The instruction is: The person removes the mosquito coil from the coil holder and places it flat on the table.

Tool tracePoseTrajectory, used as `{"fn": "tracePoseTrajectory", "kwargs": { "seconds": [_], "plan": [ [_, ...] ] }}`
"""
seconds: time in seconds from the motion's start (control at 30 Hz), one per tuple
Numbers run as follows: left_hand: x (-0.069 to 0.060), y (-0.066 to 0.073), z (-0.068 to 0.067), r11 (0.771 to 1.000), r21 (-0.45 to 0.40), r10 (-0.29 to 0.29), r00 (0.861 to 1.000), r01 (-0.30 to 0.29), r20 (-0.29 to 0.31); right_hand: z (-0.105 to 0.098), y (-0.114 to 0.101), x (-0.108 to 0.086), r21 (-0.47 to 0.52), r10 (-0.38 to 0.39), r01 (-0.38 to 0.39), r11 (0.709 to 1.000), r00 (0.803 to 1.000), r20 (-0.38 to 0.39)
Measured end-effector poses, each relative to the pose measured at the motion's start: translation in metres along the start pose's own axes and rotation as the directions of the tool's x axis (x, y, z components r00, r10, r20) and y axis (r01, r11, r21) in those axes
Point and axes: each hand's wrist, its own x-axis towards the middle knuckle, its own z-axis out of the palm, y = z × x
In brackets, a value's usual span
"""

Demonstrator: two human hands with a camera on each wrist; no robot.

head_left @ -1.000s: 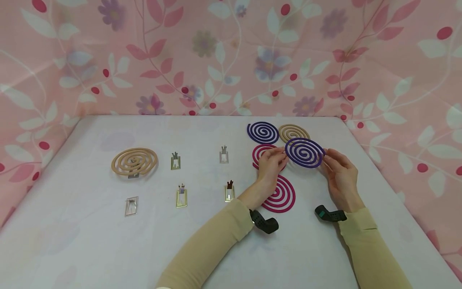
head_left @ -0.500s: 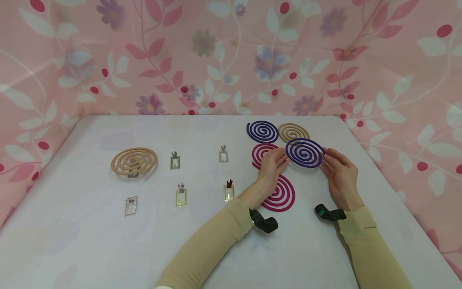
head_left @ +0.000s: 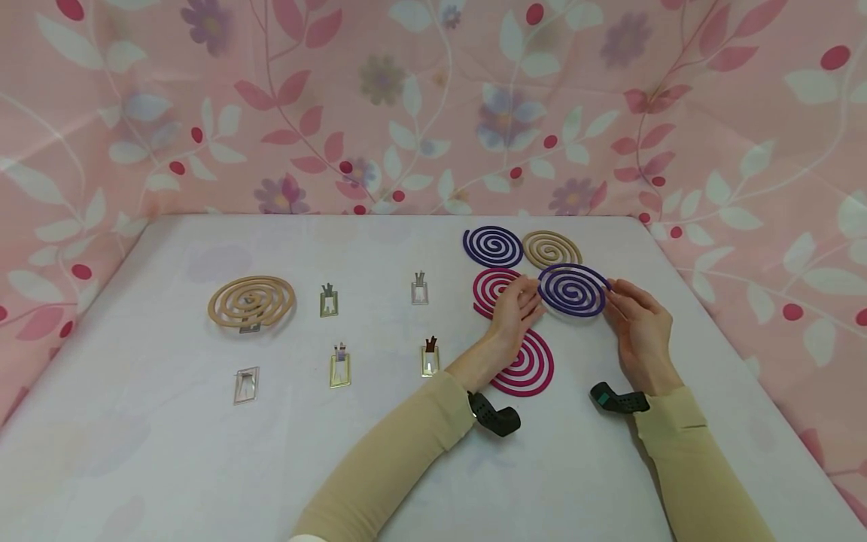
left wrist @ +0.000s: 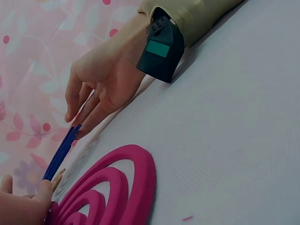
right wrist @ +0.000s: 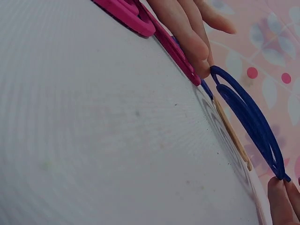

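A purple mosquito coil is held just above the table, tilted, between both hands. My right hand pinches its right edge between thumb and fingers. At its left edge are the fingertips of my left hand, which hold the rim; part of that contact is hidden. In the left wrist view the coil appears edge-on, and in the right wrist view it spans the gap between the hands' fingertips. Under and beside my left hand lie two magenta coils. A second purple coil and a tan coil lie behind.
A tan coil sits raised on a small metal stand at the left. Several more small metal stands lie about, among them a silver one, a gold one and one with a brown tip. A patterned cloth wall borders the table.
The held purple coil has tipped slightly, its left side sinking a little and shifting right. My left hand's fingers have moved slightly right; my right hand stays nearly in place.
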Motion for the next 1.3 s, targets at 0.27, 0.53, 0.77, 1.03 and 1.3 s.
{"fn": "tracePoseTrajectory", "kwargs": {
  "seconds": [0.27,0.53,0.77,1.03,1.3],
  "plan": [
    [0.0019,-0.0015,0.0001,1.000,-0.001,-0.024,1.000,0.024,0.012,-0.0005,0.0013,0.0015,0.059,-0.027,0.027,0.998,1.000,0.004],
    [0.0014,-0.0028,0.0010,0.999,-0.011,-0.036,0.999,0.036,0.006,0.0002,-0.0012,-0.0011,0.049,-0.008,0.008,0.999,1.000,0.003],
    [0.0006,-0.0032,0.0014,0.999,0.003,-0.038,0.999,0.038,0.009,0.0005,-0.0021,-0.0012,0.034,-0.003,0.003,0.999,1.000,0.001],
    [-0.0009,-0.0033,0.0016,0.999,0.030,-0.034,0.999,0.033,0.039,0.0009,-0.0023,-0.0006,0.069,0.001,-0.001,0.998,1.000,0.000],
    [-0.0032,-0.0041,0.0010,0.999,0.040,-0.034,0.996,0.031,0.076,0.0014,-0.0027,-0.0021,0.034,0.003,-0.003,0.999,1.000,0.007]
  ]
}}
